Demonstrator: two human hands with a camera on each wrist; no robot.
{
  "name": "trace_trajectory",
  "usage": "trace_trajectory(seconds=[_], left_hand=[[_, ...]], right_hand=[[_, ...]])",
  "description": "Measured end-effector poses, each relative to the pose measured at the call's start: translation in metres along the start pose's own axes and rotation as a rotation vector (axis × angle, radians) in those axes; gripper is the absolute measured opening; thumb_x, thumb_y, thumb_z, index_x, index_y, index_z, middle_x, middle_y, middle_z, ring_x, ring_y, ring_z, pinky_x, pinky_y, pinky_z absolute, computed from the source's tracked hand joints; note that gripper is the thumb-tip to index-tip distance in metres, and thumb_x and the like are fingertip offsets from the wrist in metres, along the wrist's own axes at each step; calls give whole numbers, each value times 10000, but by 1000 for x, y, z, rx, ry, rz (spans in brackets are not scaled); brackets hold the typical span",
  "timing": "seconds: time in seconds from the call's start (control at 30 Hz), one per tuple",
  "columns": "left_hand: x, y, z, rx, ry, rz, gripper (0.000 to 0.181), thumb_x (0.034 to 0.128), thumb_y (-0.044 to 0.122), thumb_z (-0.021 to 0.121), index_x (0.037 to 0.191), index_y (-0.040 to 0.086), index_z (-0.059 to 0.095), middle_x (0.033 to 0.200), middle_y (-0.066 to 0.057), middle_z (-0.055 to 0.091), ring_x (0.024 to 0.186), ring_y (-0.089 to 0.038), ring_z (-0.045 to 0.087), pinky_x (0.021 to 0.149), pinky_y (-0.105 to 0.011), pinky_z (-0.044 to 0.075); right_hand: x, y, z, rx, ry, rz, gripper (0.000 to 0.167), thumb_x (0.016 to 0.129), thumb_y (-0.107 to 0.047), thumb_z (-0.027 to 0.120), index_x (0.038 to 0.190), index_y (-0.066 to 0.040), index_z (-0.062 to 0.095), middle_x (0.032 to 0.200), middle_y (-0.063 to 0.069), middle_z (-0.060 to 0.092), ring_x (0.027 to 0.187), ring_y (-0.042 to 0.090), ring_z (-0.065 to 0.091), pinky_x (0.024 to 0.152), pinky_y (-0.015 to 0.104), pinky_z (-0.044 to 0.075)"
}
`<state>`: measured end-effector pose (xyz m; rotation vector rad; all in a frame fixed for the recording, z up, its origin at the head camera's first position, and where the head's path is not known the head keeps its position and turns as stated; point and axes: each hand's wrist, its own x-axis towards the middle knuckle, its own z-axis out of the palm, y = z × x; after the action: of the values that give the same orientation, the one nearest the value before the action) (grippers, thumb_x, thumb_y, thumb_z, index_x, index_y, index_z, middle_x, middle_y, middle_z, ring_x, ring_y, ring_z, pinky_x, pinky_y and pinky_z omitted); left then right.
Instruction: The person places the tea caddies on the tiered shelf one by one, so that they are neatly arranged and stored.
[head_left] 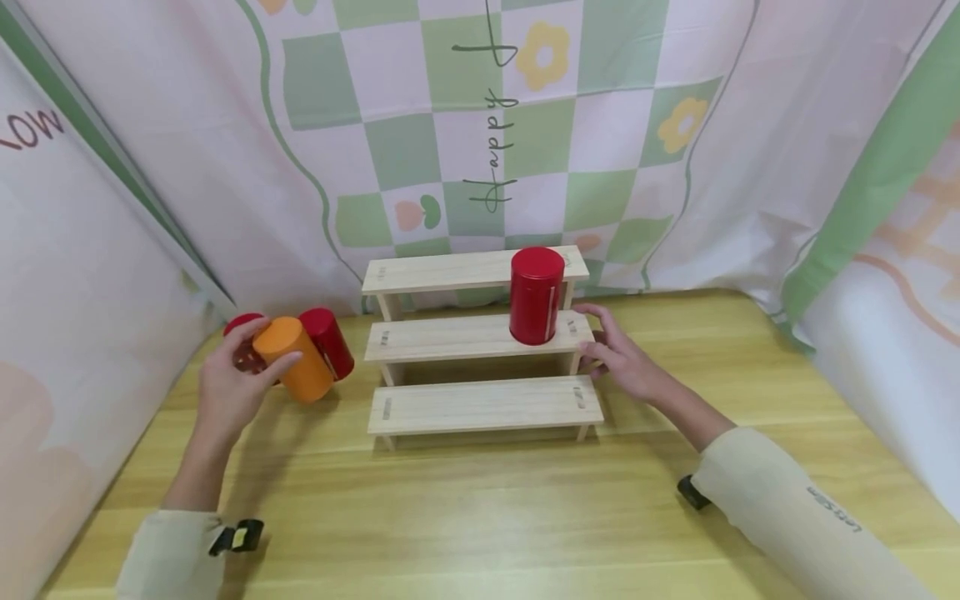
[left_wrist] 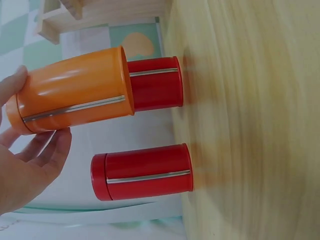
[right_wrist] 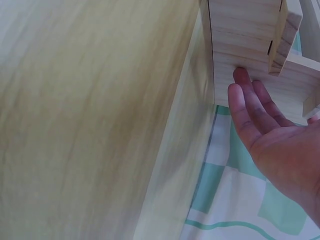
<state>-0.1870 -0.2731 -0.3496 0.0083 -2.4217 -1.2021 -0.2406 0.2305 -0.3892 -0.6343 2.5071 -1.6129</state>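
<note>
My left hand (head_left: 231, 387) grips an orange canister (head_left: 302, 367) near its lid, thumb on one side and fingers on the other. In the left wrist view the orange canister (left_wrist: 75, 90) is tilted and held above the table. Behind it stand two red canisters, one farther right (head_left: 327, 343) and one (head_left: 244, 320) partly hidden by the hand. A three-step wooden shelf (head_left: 480, 337) stands mid-table, with another red canister (head_left: 537, 296) upright on its middle step's right end. My right hand (head_left: 618, 358) touches the shelf's right side, its fingers (right_wrist: 250, 107) nearly straight against the wood.
A wood-grain table (head_left: 480, 517) lies under everything. Behind the shelf hangs a checked green and white cloth (head_left: 465, 142), and pale cloth walls (head_left: 82, 275) close off the sides. The lowest step (head_left: 487, 404) is at the shelf's front.
</note>
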Motion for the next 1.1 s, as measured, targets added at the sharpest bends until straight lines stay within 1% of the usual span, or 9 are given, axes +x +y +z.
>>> trace_trajectory(seconds=[0.07, 0.17, 0.3, 0.37, 0.47, 0.53, 0.7, 0.93, 1.1], left_hand=[[0, 2, 0, -8, 9, 0, 608, 904, 205, 832, 1430, 26, 584, 1134, -95, 594, 785, -165, 516, 600, -127, 477], [1, 3, 1, -32, 42, 18, 576, 891, 168, 841, 1405, 38, 616, 1061, -9, 604, 756, -138, 527, 571, -130, 481], [2, 5, 2, -62, 59, 39, 559, 893, 162, 839, 1406, 69, 638, 1063, 62, 620, 756, -101, 551, 568, -127, 489], [1, 7, 2, -58, 52, 45, 565, 902, 181, 833, 1422, 87, 634, 1127, 22, 634, 778, -86, 559, 578, -123, 495], [1, 10, 2, -46, 55, 81, 549, 906, 163, 826, 1417, 81, 640, 1190, -63, 655, 809, -40, 575, 619, -102, 502], [2, 11, 2, -34, 65, 119, 527, 901, 130, 826, 1395, 59, 654, 1197, -122, 667, 819, 5, 580, 642, -83, 497], [3, 14, 4, -52, 81, 202, 487, 880, 38, 824, 1337, -20, 668, 1171, -229, 675, 860, 108, 585, 689, -55, 499], [4, 16, 6, -48, 80, 286, 447, 885, -6, 802, 1312, -36, 676, 1162, -236, 680, 918, 154, 581, 782, -40, 494], [4, 16, 6, -82, 84, 307, 453, 871, -53, 794, 1305, -60, 666, 1166, -248, 673, 934, 144, 593, 794, -37, 491]], right_hand=[[0, 0, 0, 1, 0, 0, 583, 1086, -138, 422, 1597, -50, 156, 1073, 226, 571, 905, 297, 593, 706, 411, 571], [0, -1, 0, 3, -2, -1, 581, 1086, -140, 426, 1593, -48, 159, 1045, 214, 568, 902, 301, 597, 703, 410, 572], [-1, -2, 0, 3, -7, -3, 581, 1087, -150, 428, 1593, -54, 160, 1040, 225, 570, 909, 310, 599, 710, 426, 572], [-1, -2, -1, 0, -8, -4, 581, 1088, -154, 427, 1594, -59, 159, 1059, 245, 574, 914, 315, 600, 716, 439, 573], [-2, -2, -1, -5, -9, -4, 578, 1089, -159, 427, 1592, -61, 161, 1094, 276, 578, 922, 324, 598, 728, 451, 573], [-1, -2, 0, -7, -11, -4, 574, 1094, -158, 424, 1592, -59, 157, 1113, 289, 574, 925, 325, 596, 734, 457, 573], [0, -1, -1, -9, -10, 4, 567, 1100, -165, 419, 1592, -60, 159, 1115, 281, 559, 933, 332, 581, 746, 462, 571], [0, 1, 0, -15, -1, -5, 558, 1100, -169, 411, 1589, -56, 167, 1133, 282, 564, 929, 321, 591, 743, 458, 570], [1, 2, 0, -20, -3, -10, 562, 1100, -179, 407, 1591, -54, 164, 1175, 308, 563, 935, 327, 599, 750, 468, 568]])
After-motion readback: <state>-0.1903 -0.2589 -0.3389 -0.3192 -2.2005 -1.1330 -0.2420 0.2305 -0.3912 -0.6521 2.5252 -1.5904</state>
